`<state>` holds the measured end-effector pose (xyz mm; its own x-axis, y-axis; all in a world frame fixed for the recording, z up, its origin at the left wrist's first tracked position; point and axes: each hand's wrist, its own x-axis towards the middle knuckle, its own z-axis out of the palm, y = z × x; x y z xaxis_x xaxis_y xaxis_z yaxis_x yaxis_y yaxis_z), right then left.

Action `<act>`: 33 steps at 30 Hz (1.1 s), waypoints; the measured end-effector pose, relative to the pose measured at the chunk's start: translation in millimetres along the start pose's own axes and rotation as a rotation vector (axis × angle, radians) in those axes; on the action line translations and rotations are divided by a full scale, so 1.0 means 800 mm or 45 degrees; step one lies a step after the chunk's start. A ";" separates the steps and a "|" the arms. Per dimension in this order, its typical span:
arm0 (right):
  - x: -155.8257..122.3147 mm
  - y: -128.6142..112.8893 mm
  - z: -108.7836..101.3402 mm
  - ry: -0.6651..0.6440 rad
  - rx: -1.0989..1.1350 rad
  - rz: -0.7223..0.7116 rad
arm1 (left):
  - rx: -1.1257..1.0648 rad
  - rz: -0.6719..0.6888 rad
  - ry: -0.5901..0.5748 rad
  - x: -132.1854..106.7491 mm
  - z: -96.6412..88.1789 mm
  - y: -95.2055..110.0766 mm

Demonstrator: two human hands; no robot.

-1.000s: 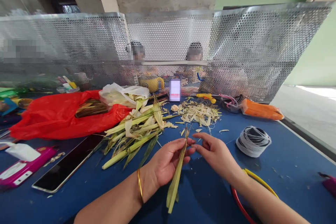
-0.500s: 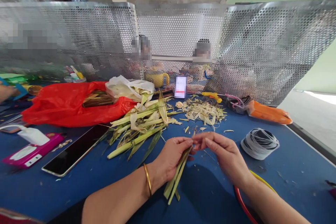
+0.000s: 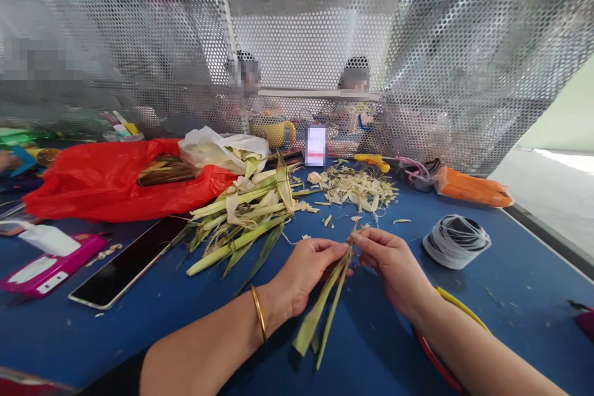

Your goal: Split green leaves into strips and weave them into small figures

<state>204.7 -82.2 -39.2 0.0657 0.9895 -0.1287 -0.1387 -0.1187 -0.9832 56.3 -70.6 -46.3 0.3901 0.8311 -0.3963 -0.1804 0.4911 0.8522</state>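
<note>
A small bundle of green-brown husk strips [image 3: 320, 309] hangs down from my left hand [image 3: 309, 269], whose thumb and fingers pinch its narrow upper end. My right hand [image 3: 387, 260] is closed at the frayed tip of the same bundle, thumb against forefinger; whether it grips the tip itself or a thin thread there is too small to tell. Just beyond lies a heap of dry husk scraps [image 3: 362, 189]. Left of my hands rests a pile of longer pale-green husks and stalks [image 3: 245, 219]. To the right stands a spool of white string [image 3: 457, 241].
A phone [image 3: 127, 266], a magenta packet [image 3: 55, 263] and a red plastic bag [image 3: 93, 185] occupy the left. Along the back are a lit phone [image 3: 316, 145], a yellow glue gun [image 3: 374, 161] and an orange pack [image 3: 473, 187]. A perforated metal screen [image 3: 306, 31] borders the table; people sit behind it.
Both hands have shifted slightly, the left one a little to the right with the bundle. My right hand's fingers have closed in at the bundle's tip. The strips' lower ends have spread apart.
</note>
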 end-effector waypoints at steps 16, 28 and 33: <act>-0.002 -0.006 -0.005 -0.093 -0.025 -0.012 | 0.380 0.269 -0.100 0.003 -0.017 0.015; -0.002 0.000 -0.002 -0.105 -0.065 0.060 | 0.248 0.518 -0.010 -0.002 -0.009 0.011; -0.003 -0.002 0.000 -0.131 -0.052 0.093 | 0.246 0.489 -0.094 -0.004 -0.007 0.011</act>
<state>204.9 -84.4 -37.7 -0.0448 0.9811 -0.1884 -0.0992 -0.1920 -0.9764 48.2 -67.0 -39.4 0.3926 0.9195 -0.0184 -0.1559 0.0862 0.9840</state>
